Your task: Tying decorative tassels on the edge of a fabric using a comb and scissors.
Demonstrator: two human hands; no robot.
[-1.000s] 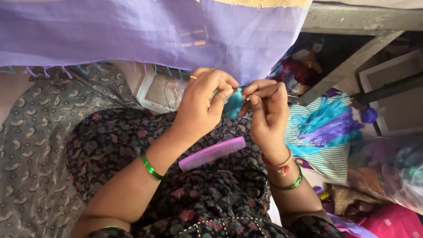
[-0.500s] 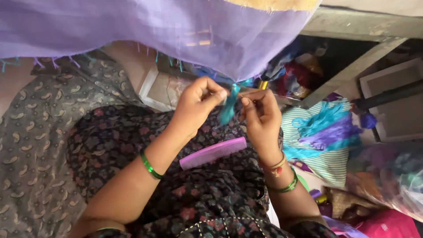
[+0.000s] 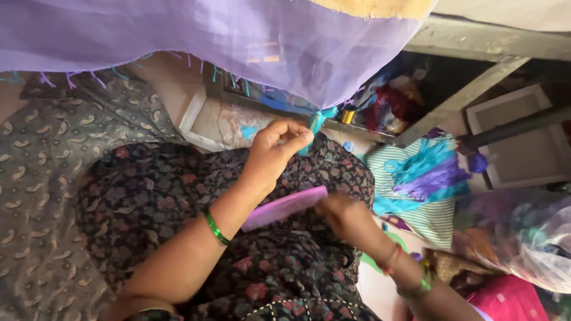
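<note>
Pinching a teal tassel (image 3: 313, 122) at the purple cloth's (image 3: 238, 41) edge, the left hand (image 3: 276, 151) is keeping its grip narrow; the right hand (image 3: 348, 217), blurred, is touching the pink comb (image 3: 285, 208) on the lap, grip unclear.

Cloth (image 3: 208, 41) hangs across the top, above the lap. Left hand (image 3: 275, 151) pinches a tassel (image 3: 315, 122) at the cloth's lower edge. Comb (image 3: 284, 208) lies on the lap, below the left hand. Right hand (image 3: 345, 217) touches the comb's right end. Thread bundle (image 3: 431, 172) lies farther right.
</note>
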